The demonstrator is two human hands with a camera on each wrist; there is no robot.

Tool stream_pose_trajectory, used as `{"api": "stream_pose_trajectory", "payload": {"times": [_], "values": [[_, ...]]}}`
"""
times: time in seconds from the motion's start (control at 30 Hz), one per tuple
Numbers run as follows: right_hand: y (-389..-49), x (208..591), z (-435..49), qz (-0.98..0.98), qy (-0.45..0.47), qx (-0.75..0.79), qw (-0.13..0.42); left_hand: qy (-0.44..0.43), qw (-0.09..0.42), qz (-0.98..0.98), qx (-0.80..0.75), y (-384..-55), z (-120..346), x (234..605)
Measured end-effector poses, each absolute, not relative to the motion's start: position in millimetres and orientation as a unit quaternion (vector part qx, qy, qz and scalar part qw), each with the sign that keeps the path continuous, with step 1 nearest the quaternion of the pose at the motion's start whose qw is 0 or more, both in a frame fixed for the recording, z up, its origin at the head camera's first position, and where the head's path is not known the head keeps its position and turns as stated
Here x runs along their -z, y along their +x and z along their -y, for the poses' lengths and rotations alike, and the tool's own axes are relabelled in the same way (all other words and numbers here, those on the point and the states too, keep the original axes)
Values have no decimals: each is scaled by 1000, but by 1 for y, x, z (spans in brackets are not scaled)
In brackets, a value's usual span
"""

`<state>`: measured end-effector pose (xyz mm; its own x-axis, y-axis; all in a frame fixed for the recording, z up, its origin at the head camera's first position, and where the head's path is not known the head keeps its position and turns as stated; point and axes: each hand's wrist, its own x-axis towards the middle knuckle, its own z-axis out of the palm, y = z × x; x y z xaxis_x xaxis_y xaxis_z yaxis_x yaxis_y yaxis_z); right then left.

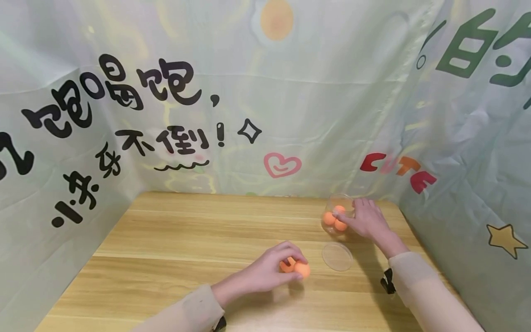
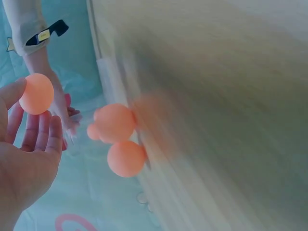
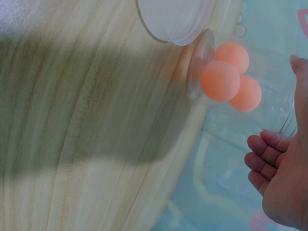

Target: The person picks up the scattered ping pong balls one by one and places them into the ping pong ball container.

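My left hand (image 1: 274,267) pinches an orange ping-pong ball (image 2: 37,94) between thumb and fingertips, above the front middle of the table. Beyond that hand in the left wrist view, two larger-looking orange balls (image 2: 126,159) show close to the tabletop; the head view has them mostly behind the fingers. At the back right, a clear round jar (image 3: 269,62) stands upright with its mouth uncovered and three orange balls (image 3: 220,81) at its bottom. My right hand (image 1: 365,219) grips the jar near its rim, thumb on one side and fingers on the other.
A clear round lid (image 1: 337,257) lies flat on the wooden table (image 1: 174,258), in front of the jar and right of my left hand. Printed cloth (image 1: 232,184) hangs along the table's back and both sides.
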<state>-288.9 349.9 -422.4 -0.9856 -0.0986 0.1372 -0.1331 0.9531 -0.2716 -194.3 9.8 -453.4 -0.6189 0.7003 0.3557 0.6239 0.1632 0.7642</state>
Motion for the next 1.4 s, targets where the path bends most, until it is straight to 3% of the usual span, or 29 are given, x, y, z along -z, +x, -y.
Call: {"api": "stream_pose_trajectory", "payload": {"times": [0.53,1.07,1.4], "values": [[-289,424,-351,986,59,-141,65,415,36,-743,-524,-200,-25,439],[-291,426,-353,986,60,-136,68,388,-11,-733,-558,-211,-43,439],[-291,425,-351,987,59,-136,60,365,6,-723,-587,-217,-50,433]]}}
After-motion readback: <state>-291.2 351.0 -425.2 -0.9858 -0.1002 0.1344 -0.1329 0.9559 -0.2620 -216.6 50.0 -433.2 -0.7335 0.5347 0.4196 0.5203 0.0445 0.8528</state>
